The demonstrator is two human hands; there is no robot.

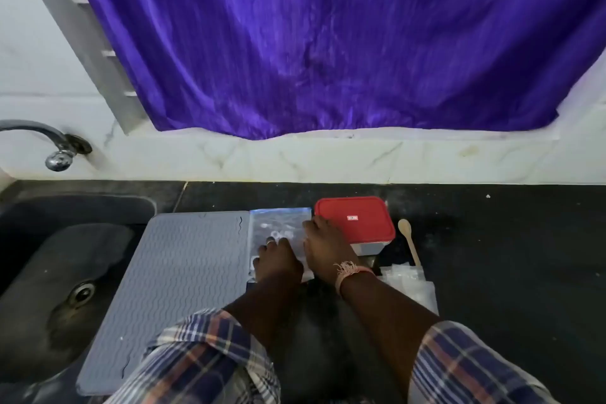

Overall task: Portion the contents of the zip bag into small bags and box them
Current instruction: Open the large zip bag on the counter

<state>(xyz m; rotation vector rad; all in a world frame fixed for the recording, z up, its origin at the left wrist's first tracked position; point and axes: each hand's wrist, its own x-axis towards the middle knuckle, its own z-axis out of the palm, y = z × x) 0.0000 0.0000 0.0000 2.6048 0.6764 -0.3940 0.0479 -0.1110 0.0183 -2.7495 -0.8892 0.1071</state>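
A clear zip bag [278,223] with a blue seal strip lies flat on the dark counter, between a grey mat and a box. My left hand [278,259] rests on the bag's near left part, fingers spread flat. My right hand [323,248] lies on the bag's right edge, fingertips toward the far corner. The box [357,223] has a red lid, which is on, and a clear body; it stands just right of the bag. A stack of small clear bags [413,285] lies at the near right. What the zip bag holds is not clear.
A wooden spoon [410,239] lies right of the box. The ribbed grey mat [183,272] covers the counter left of the bag. A dark sink [65,272] with a tap [49,141] is at the far left. A purple curtain [328,43] hangs behind the counter.
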